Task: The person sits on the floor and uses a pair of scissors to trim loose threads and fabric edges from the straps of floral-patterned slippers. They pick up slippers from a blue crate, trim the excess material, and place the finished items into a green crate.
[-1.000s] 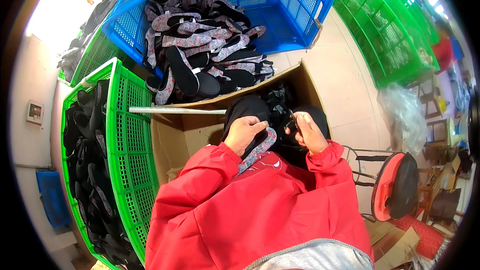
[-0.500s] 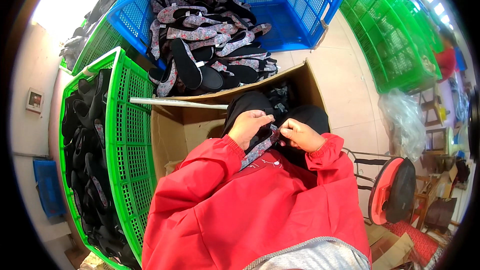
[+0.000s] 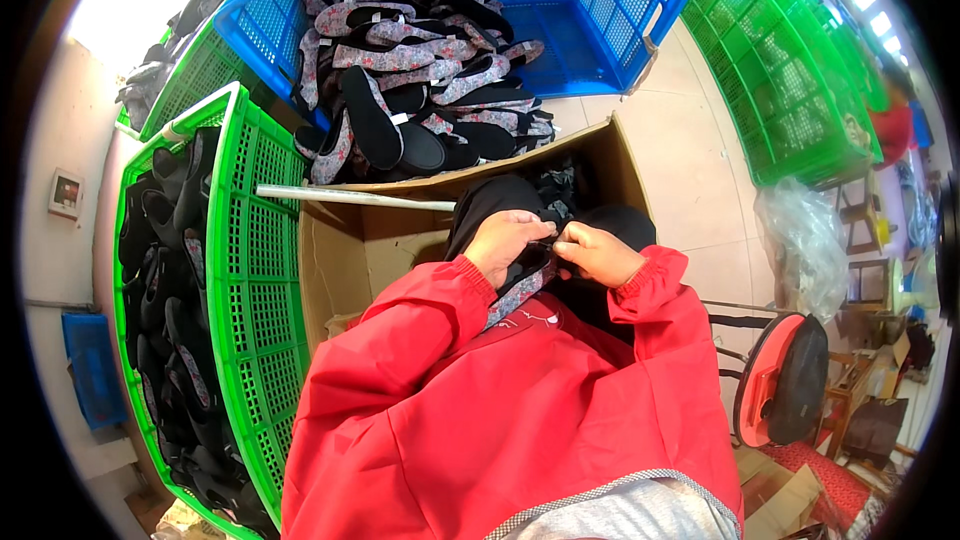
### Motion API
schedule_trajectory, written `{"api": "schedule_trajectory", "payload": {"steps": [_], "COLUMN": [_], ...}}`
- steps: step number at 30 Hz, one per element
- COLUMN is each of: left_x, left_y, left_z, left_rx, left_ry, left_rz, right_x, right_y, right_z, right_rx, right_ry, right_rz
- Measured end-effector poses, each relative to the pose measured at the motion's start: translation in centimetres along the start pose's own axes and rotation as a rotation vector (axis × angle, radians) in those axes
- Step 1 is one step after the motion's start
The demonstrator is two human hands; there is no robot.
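A floral fabric shoe (image 3: 520, 298) with a dark lining lies in my lap, partly hidden under my hands. My left hand (image 3: 503, 246) is closed on its far edge, thumb and fingertips pinched together. Beside it, my right hand (image 3: 600, 254) pinches the shoe's edge too, its fingertips almost touching the left ones. Anything small between the fingertips is hidden. My knees in black trousers reach over an open cardboard box (image 3: 335, 258), and dark scraps show inside its far end.
A blue crate (image 3: 560, 45) beyond the box has a heap of floral shoes (image 3: 400, 60) spilling over its near side. At left stands a green crate (image 3: 262, 290) of black shoes. A pale rod (image 3: 355, 198) lies across the box. To the right is a round red-and-black stool (image 3: 785, 380).
My right hand has moved left, bringing its fingertips up against those of my left hand. The shoe stays in my lap.
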State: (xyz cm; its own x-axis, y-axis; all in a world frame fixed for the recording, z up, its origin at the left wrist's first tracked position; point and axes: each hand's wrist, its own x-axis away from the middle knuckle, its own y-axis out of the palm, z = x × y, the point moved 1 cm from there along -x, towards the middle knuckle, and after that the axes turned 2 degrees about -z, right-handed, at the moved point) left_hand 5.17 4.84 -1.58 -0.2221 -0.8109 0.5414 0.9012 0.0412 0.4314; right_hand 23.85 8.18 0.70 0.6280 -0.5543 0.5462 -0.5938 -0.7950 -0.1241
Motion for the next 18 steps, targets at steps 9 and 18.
{"api": "schedule_trajectory", "payload": {"steps": [9,18], "left_x": [-0.4,-1.1], "left_y": [0.0,-0.1], "left_z": [0.2,-0.3], "left_rx": [-0.033,-0.058], "left_ry": [-0.016,0.008], "left_rz": [0.014,0.032], "right_x": [-0.5,-0.6], "right_y": [0.2,0.3], "right_z": [0.6,1.1], "right_rx": [-0.080,-0.139], "right_ry": [-0.004,-0.018], "right_rz": [0.008,0.010]}}
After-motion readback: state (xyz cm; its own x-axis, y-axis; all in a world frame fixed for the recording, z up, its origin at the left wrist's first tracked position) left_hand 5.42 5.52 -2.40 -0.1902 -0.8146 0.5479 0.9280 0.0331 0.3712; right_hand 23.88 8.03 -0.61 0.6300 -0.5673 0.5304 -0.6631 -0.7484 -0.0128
